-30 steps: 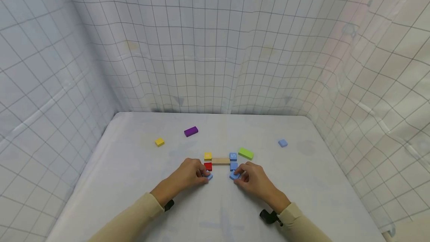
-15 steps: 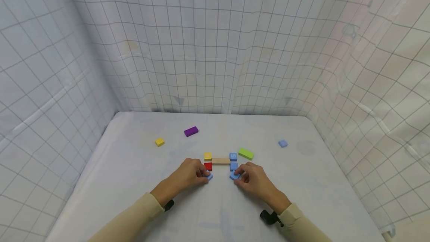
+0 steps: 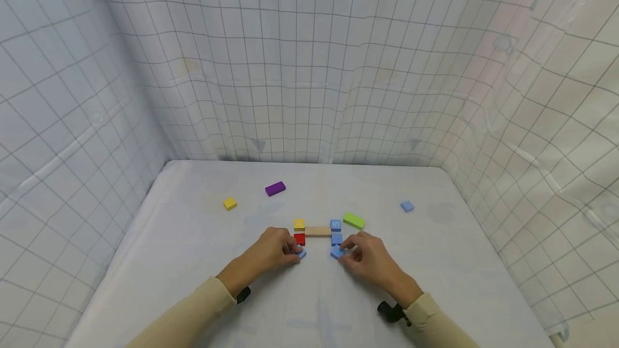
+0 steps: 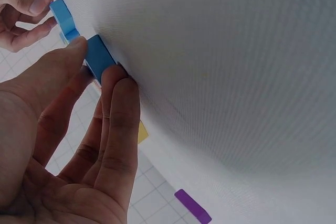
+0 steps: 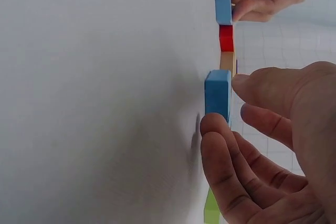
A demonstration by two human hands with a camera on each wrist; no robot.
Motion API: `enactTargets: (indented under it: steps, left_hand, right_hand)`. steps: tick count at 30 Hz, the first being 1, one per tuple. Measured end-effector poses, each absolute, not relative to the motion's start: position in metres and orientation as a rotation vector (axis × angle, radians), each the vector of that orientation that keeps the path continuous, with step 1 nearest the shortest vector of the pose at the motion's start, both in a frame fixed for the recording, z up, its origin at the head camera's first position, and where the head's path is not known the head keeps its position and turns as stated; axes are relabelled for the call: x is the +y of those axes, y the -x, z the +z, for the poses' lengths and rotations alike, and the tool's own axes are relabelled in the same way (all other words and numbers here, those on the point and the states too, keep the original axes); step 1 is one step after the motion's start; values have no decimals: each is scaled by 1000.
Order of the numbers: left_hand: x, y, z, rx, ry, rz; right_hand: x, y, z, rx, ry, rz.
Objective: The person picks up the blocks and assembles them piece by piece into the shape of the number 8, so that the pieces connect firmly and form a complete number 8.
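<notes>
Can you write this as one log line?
left hand: pinches left blue block | right hand: at right blue block, grip unclear | red block: beyond left blue block

Five blue blocks (image 3: pixel 337 252), two yellow blocks (image 3: pixel 229 204), one red block (image 3: pixel 299 239), one purple block (image 3: pixel 275 189), one green block (image 3: pixel 354 221), one tan block (image 3: pixel 317 232).

On the white bench (image 3: pixel 203 254) I watched the left hand (image 3: pixel 273 248) pinch one blue block (image 3: pixel 302 254), just in front of a red block (image 3: pixel 300 240), while the right hand (image 3: pixel 371 258) had its fingers (image 3: pixel 347 241) at the right corner of a second blue block (image 3: pixel 336 253). Beyond these I could see a wooden bar (image 3: pixel 317 232), a lime block (image 3: pixel 354 221) nearby and a purple block (image 3: pixel 275 189) farther back.
</notes>
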State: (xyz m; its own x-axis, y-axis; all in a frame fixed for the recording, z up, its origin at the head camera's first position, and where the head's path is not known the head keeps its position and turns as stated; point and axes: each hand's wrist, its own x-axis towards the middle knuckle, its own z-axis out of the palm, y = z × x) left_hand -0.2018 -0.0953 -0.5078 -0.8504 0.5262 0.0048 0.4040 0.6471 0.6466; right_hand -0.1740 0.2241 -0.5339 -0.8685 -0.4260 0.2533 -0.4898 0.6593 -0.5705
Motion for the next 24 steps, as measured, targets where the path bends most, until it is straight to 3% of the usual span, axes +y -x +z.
enactTargets:
  steps: [24]
  left_hand:
    - [-95, 201, -508, 2692, -766, 974]
  right_hand:
    - [248, 215, -519, -2704, -556, 770]
